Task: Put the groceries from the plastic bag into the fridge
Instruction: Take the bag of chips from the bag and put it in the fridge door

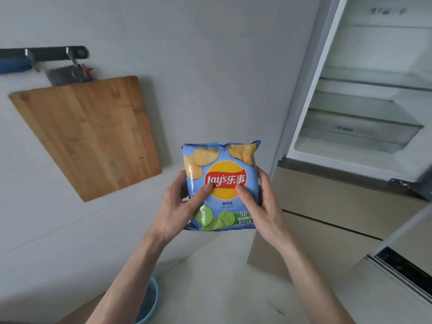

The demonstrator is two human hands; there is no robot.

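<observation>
A light blue bag of Lay's chips (222, 169) with a red and yellow logo is held upright in the air in front of me. My left hand (180, 206) grips its left edge, thumb on the front. My right hand (261, 206) grips its right edge, thumb also on the front. The fridge (364, 108) stands open at the upper right, showing pale shelves and a clear drawer with nothing visible on them. The plastic bag is out of view.
A wooden cutting board (93, 134) hangs on the white wall at the left, below a black rail (44, 53) with a cleaver. Beige fridge drawer fronts (327, 206) lie below the open compartment. A blue bin rim (149, 300) shows at the bottom.
</observation>
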